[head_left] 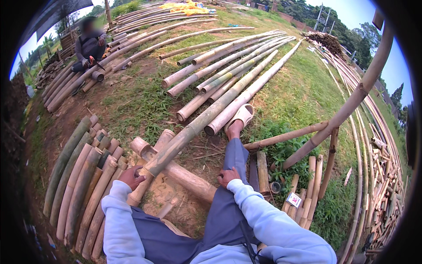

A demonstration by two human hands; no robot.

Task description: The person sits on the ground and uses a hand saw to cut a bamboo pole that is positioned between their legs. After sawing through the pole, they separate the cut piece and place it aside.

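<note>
A long green-brown bamboo pole (193, 127) slants from near my left side out toward the yard. Its near end lies across shorter bamboo pieces, among them a thick notched one (189, 178). My left hand (131, 177) is at that near end, thumb and forefinger apart, seemingly touching the cut edge without wrapping round it. My right hand (229, 177) rests on my right knee with nothing visible in it, fingers loosely bent. Beyond that knee, my sandalled foot (240, 118) is beside another long pole (255, 94).
Cut bamboo lengths (83, 189) stack at the left. More poles (228, 57) lie ahead on grass. A bent bamboo frame (325, 119) rises at the right, near a small box (293, 199) and a cup (275, 187). A person (90, 44) with a saw sits far left.
</note>
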